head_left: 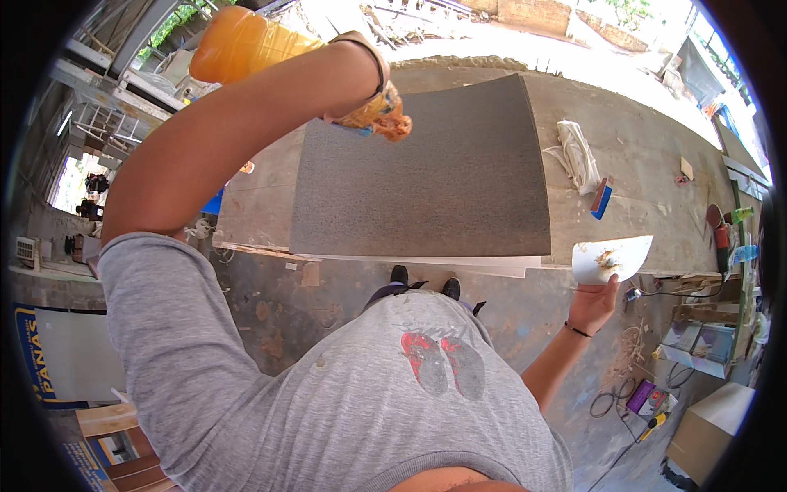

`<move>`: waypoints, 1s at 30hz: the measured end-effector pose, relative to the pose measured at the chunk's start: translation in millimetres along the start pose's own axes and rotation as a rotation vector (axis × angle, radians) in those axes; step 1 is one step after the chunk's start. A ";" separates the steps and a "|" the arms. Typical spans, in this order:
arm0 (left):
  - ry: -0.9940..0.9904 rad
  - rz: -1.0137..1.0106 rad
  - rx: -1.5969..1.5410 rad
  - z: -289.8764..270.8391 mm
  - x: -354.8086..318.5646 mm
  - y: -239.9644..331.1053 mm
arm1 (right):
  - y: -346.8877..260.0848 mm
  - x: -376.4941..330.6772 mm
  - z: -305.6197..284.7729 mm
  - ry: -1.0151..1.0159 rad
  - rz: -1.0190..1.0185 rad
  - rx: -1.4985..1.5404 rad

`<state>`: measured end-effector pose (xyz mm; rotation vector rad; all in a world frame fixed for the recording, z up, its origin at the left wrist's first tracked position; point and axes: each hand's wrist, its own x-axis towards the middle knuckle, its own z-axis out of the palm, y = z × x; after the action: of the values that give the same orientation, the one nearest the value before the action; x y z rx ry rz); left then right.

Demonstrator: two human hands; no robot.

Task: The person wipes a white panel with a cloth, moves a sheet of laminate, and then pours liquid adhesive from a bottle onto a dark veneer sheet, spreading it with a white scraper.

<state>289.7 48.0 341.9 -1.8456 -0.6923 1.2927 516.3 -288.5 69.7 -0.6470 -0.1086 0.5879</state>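
Observation:
My left arm is raised and bent over the far left of the work surface. My left hand (354,97), mostly hidden behind its wrist, is closed around a large clear plastic bottle (254,47) of yellow-orange liquid. The bottle is tilted, its lower end over the far-left part of a dark grey sheet (426,172). Whether anything runs out, I cannot tell. At the right, my right hand (593,307) grips a thin white spreader sheet (627,254) smeared with brown. It is held near the table's front edge, apart from the grey sheet.
The grey sheet lies on a wide board table (656,172), a white sheet (484,264) showing under its front edge. Right of it are a crumpled white cloth (578,156) and a blue-edged brush or scraper (602,199). A red power tool (721,246) and cables lie farther right.

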 end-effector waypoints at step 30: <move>0.818 -0.334 -1.171 222.8 -24.6 2.4 | 28.6 46.7 176.9 -0.449 0.059 -0.420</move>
<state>71.9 89.4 309.5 -2.6667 -1.3192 -0.2910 493.0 -149.6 190.0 -0.9173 -0.6480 0.7694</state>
